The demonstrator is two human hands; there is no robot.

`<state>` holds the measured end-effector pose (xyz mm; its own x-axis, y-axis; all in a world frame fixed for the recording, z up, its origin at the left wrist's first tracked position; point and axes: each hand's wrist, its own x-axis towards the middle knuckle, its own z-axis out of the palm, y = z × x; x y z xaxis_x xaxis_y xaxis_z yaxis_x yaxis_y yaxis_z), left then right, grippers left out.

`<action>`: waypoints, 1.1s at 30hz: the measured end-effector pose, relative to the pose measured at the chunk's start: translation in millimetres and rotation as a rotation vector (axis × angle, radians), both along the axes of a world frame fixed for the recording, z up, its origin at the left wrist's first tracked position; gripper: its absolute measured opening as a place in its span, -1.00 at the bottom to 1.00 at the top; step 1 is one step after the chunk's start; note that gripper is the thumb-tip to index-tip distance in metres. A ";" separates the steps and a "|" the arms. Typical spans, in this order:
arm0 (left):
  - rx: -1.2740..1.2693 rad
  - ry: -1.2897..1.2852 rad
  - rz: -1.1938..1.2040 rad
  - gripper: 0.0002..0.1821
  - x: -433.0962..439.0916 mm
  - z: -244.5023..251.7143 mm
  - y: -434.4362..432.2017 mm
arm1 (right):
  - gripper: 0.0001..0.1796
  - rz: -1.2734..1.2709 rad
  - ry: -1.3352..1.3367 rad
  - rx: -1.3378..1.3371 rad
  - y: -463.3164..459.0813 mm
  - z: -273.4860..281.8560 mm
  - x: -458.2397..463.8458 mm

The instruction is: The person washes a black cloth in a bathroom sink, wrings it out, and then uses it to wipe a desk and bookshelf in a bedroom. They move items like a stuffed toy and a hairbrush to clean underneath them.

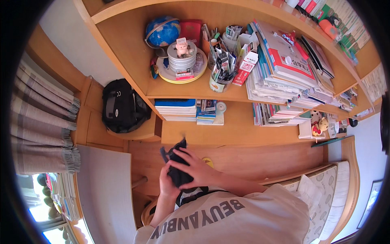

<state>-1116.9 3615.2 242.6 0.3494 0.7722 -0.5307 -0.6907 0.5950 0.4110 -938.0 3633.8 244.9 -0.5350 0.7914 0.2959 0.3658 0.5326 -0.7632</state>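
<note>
Both of my hands hold a bundle of dark, soft material, apparently fabric, in front of my chest. My left hand (169, 183) grips its lower left side. Spread over the front and right side of the dark bundle (179, 174) are the fingers of my right hand (192, 169). A narrow strap-like piece and a pointed tip stick out at its top. The parts under my palms are hidden, and I cannot tell exactly what the item is.
A wooden desk (237, 134) and shelf stand ahead, with a globe (163, 30), stacked plates (182, 61), a pen cup (220, 80) and piled books (283, 67). A black backpack (122, 106) rests at the left. A bed (323, 195) is at the right.
</note>
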 end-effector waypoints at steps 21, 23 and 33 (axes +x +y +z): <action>0.831 1.760 -0.043 -0.86 -22.0 -5.9 51.7 | -0.38 -0.797 -0.344 0.154 119.8 -9.9 75.9; 0.843 1.788 -0.019 -0.87 -18.2 -12.6 55.8 | -0.35 -0.869 -0.595 0.207 154.4 -49.6 66.6; 0.859 1.662 -0.182 -0.87 0.9 -19.3 62.4 | -0.34 -0.694 -0.746 0.359 222.4 -37.9 -76.6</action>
